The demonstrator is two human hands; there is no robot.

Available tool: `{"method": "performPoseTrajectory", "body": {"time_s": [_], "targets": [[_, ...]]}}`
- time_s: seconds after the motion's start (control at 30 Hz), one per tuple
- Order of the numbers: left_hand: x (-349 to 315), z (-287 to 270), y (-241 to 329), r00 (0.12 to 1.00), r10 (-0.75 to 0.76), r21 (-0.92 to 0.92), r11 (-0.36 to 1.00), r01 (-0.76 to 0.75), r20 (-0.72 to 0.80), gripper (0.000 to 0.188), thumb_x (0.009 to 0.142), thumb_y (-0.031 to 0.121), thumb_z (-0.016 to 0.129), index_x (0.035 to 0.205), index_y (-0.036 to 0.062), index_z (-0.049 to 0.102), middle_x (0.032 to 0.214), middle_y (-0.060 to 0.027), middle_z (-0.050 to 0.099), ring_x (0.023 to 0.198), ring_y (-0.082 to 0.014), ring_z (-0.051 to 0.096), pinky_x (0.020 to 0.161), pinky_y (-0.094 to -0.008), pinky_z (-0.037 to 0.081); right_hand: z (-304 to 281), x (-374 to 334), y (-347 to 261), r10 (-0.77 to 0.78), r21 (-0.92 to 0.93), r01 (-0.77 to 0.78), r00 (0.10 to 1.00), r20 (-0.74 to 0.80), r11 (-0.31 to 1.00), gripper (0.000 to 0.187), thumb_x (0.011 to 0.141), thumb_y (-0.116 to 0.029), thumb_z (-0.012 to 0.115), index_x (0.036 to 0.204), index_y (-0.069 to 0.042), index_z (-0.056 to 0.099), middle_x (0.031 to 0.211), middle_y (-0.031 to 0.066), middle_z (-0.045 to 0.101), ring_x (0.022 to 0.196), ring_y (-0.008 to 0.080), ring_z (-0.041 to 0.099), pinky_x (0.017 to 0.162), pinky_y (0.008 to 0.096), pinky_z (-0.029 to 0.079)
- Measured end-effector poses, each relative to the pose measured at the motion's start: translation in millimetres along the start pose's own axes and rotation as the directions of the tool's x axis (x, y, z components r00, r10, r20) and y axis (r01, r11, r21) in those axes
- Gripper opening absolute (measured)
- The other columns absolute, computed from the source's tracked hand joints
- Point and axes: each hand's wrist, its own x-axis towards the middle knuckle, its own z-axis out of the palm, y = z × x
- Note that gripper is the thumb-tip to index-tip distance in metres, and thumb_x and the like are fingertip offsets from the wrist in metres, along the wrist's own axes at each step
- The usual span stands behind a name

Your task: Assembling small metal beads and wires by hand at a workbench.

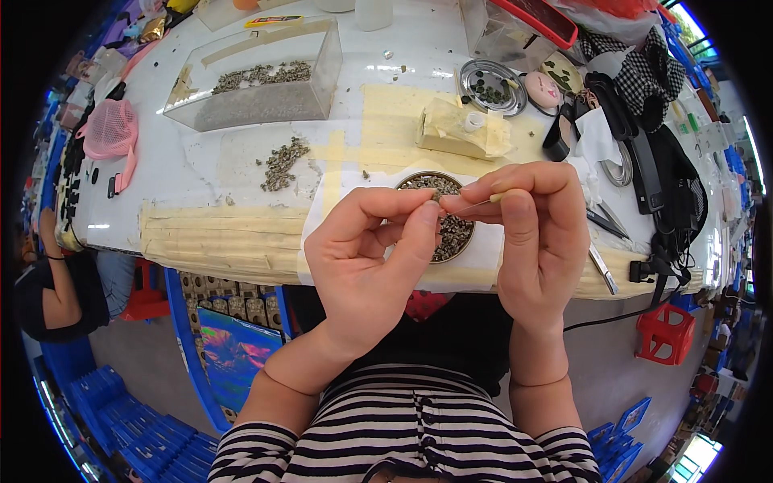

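Both hands meet above a round tin [469, 251] full of small grey metallic parts. My left hand [361, 253] is closed in a pinch, with a tiny grey part [436, 196] between thumb and forefinger. Close beside it on the right, my right hand [541, 233] is closed around a thin needle-like tool with a pale yellow end [498, 196]. The tool's thin shaft points toward the left fingertips. Whether it touches the tiny part I cannot tell. My hands cover some of the tin.
A clear box [258, 101] holding many grey parts stands at the back left. Nearer lies a loose pile of parts [283, 163]. Behind the tin sits a taped block [460, 133]; a clear round dish [491, 86] is beyond it. Tweezers [602, 268] lie at the right.
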Motion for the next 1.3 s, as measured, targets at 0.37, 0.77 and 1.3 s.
{"method": "performPoseTrajectory", "body": {"time_s": [0.37, 0.77, 1.3], "targets": [[0, 0, 1, 0.999, -0.026, 0.001, 1.0, 0.026, -0.024, 0.014, 0.086, -0.005, 0.06, 0.1, -0.0061, 0.06, 0.091, -0.0091, 0.064, 0.079, -0.0088, 0.062, 0.07, -0.0199, 0.051, 0, 4, 1, 0.079, 0.206, -0.059, 0.993, -0.09, 0.977, 0.014, 0.097, -0.009, 0.046, 0.099, 0.005, 0.045, 0.09, 0.0106, 0.061, 0.082, 0.0154, 0.066, 0.074, 0.0252, 0.055], [4, -3, 2, 0.993, -0.104, -0.086, 0.991, 0.1, -0.053, 0.011, 0.087, -0.002, 0.06, 0.098, -0.0044, 0.06, 0.086, -0.0096, 0.065, 0.073, -0.0094, 0.061, 0.067, -0.0212, 0.051, -22, 51, 23, -0.41, -0.653, 0.258, 0.908, -0.089, 0.712, 0.007, 0.083, -0.003, 0.064, 0.08, 0.0, 0.058, 0.075, 0.0078, 0.058, 0.068, 0.0209, 0.057, 0.063, 0.0286, 0.045], [4, -6, 10, 0.981, -0.18, -0.133, 0.976, 0.17, -0.068, 0.012, 0.09, 0.006, 0.058, 0.1, 0.0003, 0.061, 0.086, -0.0097, 0.067, 0.074, -0.0113, 0.064, 0.067, -0.0224, 0.051, -9, 23, 5, -0.403, -0.668, 0.306, 0.915, 0.01, 0.678, 0.018, 0.07, -0.001, 0.072, 0.086, -0.004, 0.066, 0.076, 0.0046, 0.06, 0.071, 0.0226, 0.052, 0.064, 0.0317, 0.042]]}}
